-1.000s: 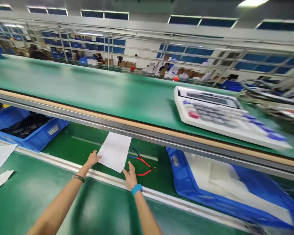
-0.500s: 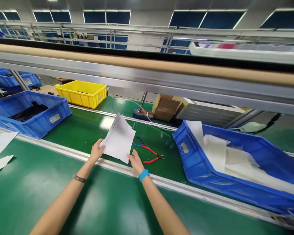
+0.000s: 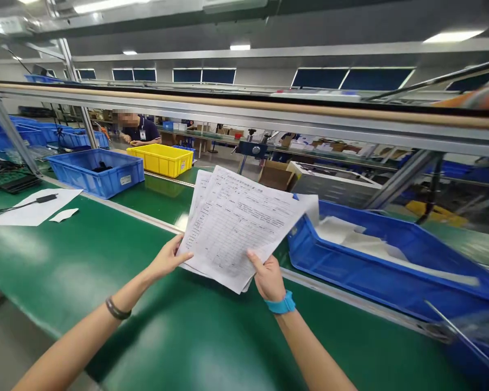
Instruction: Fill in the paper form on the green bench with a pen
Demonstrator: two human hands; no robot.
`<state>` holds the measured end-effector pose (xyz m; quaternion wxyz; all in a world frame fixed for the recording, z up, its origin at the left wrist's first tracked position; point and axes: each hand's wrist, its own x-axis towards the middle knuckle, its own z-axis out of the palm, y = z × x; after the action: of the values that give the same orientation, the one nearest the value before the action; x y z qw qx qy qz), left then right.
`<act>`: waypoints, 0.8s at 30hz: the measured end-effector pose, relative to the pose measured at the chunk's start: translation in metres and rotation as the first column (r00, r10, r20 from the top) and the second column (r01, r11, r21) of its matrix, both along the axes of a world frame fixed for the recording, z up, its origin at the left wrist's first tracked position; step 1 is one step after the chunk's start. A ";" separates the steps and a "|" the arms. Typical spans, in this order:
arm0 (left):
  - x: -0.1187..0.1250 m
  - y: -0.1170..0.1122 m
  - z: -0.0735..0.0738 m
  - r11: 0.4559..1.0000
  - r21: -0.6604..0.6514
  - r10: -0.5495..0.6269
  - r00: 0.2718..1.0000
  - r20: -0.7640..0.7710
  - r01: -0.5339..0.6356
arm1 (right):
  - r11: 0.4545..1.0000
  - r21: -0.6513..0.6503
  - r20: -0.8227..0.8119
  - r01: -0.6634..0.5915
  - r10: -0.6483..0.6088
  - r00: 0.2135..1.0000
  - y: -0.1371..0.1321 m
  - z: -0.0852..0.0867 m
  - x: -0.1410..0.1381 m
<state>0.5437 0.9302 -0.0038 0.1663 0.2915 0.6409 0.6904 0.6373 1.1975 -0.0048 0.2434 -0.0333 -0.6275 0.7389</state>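
Green matting covers the long desk, with a metal-framed shelf running overhead and rows of factory benches behind. Both of the person's hands are raised over the desk, holding a sheaf of printed papers between them, clear of the surface and tilted towards the camera. The left hand pinches the sheaf's lower left edge, its fingers clamped on the paper with the thumb on top. The right hand grips the bottom corner, its thumb pressed on the front of the sheets and the other fingers hidden behind them. A blue wristband sits on the right wrist and a dark band on the left.

Just right of the right-hand fingers lies a large blue bin with white sheets in it. Well to the left of the left-hand fingers a loose white sheet lies flat on the desk. Beyond the fingers stand a smaller blue bin and a yellow bin, and behind those sits a co-worker.
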 end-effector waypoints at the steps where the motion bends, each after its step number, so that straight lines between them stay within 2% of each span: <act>1: 0.012 0.010 0.005 1.000 0.017 0.022 1.000 -0.012 -0.022 | 0.999 0.040 -0.010 0.021 -0.021 1.000 0.007 0.001 0.019; 4: 0.040 0.040 0.015 0.998 0.008 0.054 0.999 -0.002 -0.054 | 0.987 0.139 -0.013 0.074 -0.073 0.997 0.030 -0.003 0.066; 6: 0.054 0.057 0.015 0.999 -0.020 0.043 0.999 0.019 -0.043 | 0.978 0.189 0.007 0.094 -0.097 0.995 0.045 -0.010 0.089; 11: 0.077 0.085 -0.007 0.998 -0.063 -0.002 0.999 0.042 0.004 | 0.966 0.251 0.089 0.061 -0.086 0.992 0.065 -0.036 0.118; 14: 0.080 0.095 -0.020 0.997 -0.072 -0.005 0.999 0.039 0.007 | 0.970 0.243 0.108 0.030 -0.058 0.992 0.066 -0.043 0.124; 17: 0.080 0.101 -0.018 0.999 -0.051 0.001 1.000 0.013 0.000 | 0.969 0.233 0.059 0.084 -0.101 0.993 0.066 -0.032 0.128; 21: 0.083 0.105 0.008 0.999 -0.003 0.041 0.998 -0.054 -0.041 | 0.951 0.227 -0.048 0.209 -0.203 0.978 0.070 -0.002 0.137; 24: 0.083 0.107 0.023 0.998 0.010 0.062 0.992 -0.110 -0.062 | 0.947 0.215 -0.079 0.238 -0.226 0.971 0.073 0.008 0.143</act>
<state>0.6270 1.0375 0.0188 0.1082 0.3098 0.6557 0.6800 0.7804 1.2705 0.0032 0.3473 -0.0596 -0.6912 0.6309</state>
